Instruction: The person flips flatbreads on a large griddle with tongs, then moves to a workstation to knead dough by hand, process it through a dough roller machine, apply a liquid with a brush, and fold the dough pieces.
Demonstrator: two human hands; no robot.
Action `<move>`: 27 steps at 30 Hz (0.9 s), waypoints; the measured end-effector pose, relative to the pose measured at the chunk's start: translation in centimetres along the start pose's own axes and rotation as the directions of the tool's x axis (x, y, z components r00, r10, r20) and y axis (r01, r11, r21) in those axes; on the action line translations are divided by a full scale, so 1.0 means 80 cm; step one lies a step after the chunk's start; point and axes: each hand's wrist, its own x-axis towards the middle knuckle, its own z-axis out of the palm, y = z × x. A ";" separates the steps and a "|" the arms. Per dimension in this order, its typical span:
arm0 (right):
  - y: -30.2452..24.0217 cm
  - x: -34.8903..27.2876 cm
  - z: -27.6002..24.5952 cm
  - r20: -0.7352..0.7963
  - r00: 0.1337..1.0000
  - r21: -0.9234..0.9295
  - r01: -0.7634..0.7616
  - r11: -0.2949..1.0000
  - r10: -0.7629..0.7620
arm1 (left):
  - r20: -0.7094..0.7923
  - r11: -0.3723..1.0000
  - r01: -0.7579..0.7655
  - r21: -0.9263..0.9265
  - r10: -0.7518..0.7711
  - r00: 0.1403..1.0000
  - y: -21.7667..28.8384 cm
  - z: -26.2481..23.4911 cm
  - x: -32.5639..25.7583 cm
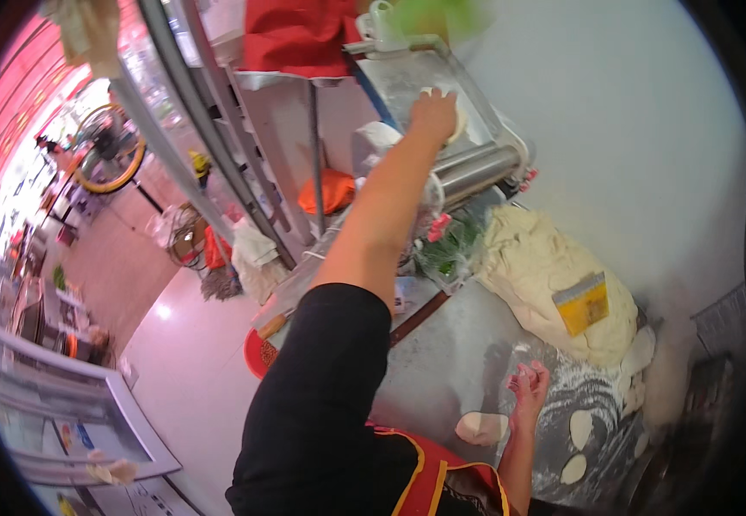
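Observation:
My left hand (434,115) reaches far forward to the metal tray (476,82) of a dough-rolling machine, its fingers closed over a flat piece of dough (458,125). Pale dough shows at the fingertips and beside the hand; its underside is hidden. Just in front of that hand lies the machine's steel roller (476,170). My right hand (529,387) hovers over the floured worktop, fingers loosely curled and apart, with nothing in them. Beside it on the left is a flat dough piece (481,427). Two smaller dough pieces (580,429) (573,469) lie on its right.
A large mound of dough (528,258) sits against the wall, with a yellow scraper (581,304) on it. Green leaves in a plastic bag (450,249) lie beside it. A red bowl (259,354) stands at the worktop's left edge. Left are a door frame (209,129) and a fan (109,148).

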 end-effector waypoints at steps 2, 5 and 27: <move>0.011 -0.007 -0.012 -0.030 0.999 -0.028 -0.037 0.999 0.036 | 0.235 0.961 -0.208 0.183 0.163 0.958 -0.008 0.017 0.006; 0.022 -0.004 -0.009 -0.039 0.998 -0.048 -0.057 0.997 0.055 | 0.266 0.925 -0.329 0.188 0.275 0.924 0.010 0.013 -0.013; 0.121 0.162 0.406 0.840 0.437 -0.330 0.882 0.336 -0.321 | 0.076 0.954 -0.258 -0.150 0.272 0.959 0.003 0.010 -0.063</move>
